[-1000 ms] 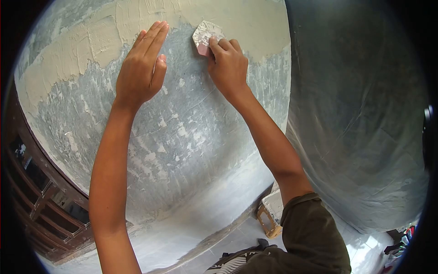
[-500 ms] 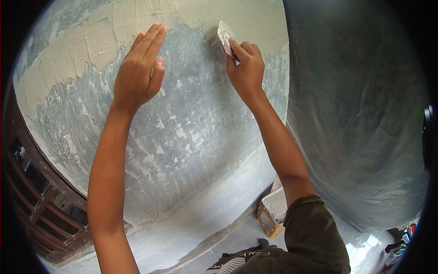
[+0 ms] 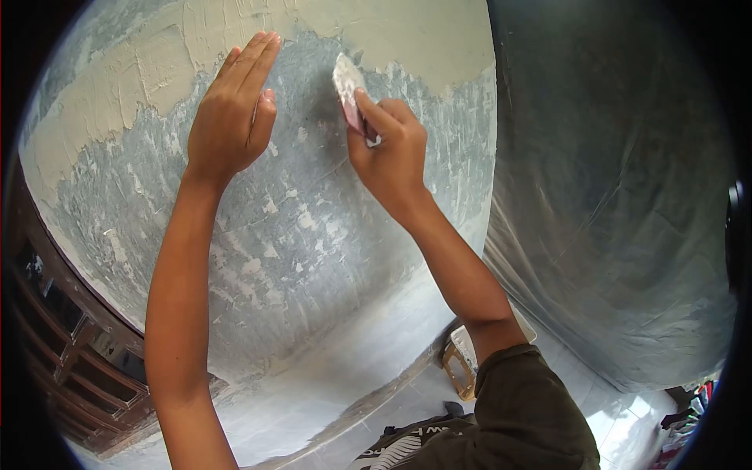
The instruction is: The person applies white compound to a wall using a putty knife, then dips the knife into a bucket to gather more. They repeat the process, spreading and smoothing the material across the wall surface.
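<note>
My left hand (image 3: 229, 117) is raised at the wall (image 3: 305, 188), its fingers stretched out straight and close together and the thumb alongside. Its fingertips reach the lower edge of a band of beige putty (image 3: 149, 90). In my right hand (image 3: 392, 153) is a putty knife (image 3: 348, 82), its blade smeared with whitish putty and pointing up. The blade lies over a bare grey patch just below the ragged putty edge. Lower down, the wall is grey with whitish patches.
To the right hangs a large sheet of dark plastic (image 3: 603, 188). A brown wooden frame with slats (image 3: 86, 352) stands at the lower left. On the tiled floor (image 3: 415, 395) below is a putty-stained container (image 3: 460, 364), partly behind my right arm. Colourful items (image 3: 689, 423) lie at the lower right.
My right hand has moved down and left with the putty knife, off the putty band and over the bare grey area. My left hand has barely shifted.
</note>
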Available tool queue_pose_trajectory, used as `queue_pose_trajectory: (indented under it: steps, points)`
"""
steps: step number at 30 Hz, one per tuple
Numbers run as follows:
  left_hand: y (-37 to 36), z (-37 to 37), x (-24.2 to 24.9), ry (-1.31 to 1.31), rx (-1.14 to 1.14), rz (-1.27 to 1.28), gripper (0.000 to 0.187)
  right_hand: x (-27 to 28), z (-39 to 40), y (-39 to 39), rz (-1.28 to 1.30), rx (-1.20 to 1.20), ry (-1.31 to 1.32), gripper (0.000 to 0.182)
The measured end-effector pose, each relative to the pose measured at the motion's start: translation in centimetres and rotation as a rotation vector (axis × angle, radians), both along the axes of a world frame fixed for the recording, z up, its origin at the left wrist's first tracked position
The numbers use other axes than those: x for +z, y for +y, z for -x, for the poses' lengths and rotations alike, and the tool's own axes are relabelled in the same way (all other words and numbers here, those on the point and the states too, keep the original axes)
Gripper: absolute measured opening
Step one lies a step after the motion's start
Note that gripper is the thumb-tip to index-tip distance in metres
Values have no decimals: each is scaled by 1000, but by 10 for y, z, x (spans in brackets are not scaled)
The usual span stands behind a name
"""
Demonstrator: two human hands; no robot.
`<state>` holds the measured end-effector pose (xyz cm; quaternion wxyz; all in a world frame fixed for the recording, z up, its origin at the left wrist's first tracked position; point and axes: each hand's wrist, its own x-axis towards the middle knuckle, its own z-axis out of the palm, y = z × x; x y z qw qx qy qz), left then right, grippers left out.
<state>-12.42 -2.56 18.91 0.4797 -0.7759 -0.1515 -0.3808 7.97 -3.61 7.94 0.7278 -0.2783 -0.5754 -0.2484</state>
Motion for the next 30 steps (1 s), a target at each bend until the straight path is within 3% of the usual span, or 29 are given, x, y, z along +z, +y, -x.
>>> queue_pose_trajectory:
  steps: [7, 10, 15, 17, 20, 25, 30]
  points:
    - [-1, -2, -1, 3, 20, -23, 57, 48, -31, 45, 67, -393, -31, 15]
    - [-2, -3, -1, 3, 10, -17, 57, 38, -19, 50, 91, -403, -53, 10]
    - [-1, -2, -1, 8, 6, -18, 57, -3, 13, 21, 40, -322, -102, 26]
    - [-1, -2, 0, 4, -2, -14, 57, -12, 20, -3, 88, -11, -157, 36]
    - [-2, -2, -1, 3, 7, -9, 57, 2, 2, -4, 16, 10, -57, 38]
    - [-1, -3, -1, 6, 15, -24, 57, 33, -46, 38, 81, -231, 31, 34]
    - [-1, -3, -2, 6, 32, -27, 57, 33, -47, 60, 157, -384, 8, 13]
